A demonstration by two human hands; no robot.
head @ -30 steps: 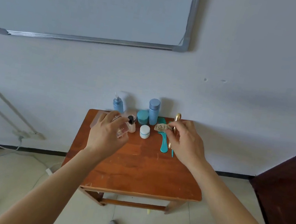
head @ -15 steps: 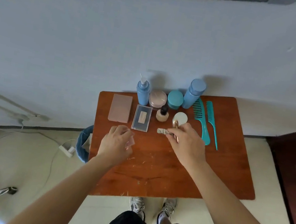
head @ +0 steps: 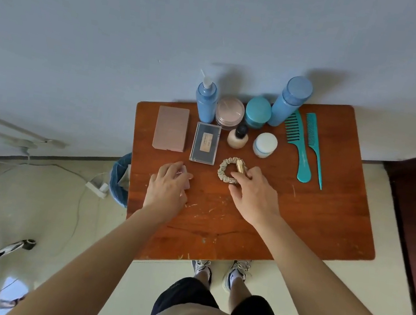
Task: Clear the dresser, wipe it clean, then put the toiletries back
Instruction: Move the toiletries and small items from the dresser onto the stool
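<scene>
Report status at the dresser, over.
Left hand grips small clear item. Right hand pinches gold tube at scrunchie on dresser. White jar, foundation bottle just beyond, untouched.

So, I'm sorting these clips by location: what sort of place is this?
Probably a room in a home, perhaps a bedroom: a small wooden table against a white wall serves as a dresser, with a pump bottle, a teal jar and a wide-tooth comb on it.
</scene>
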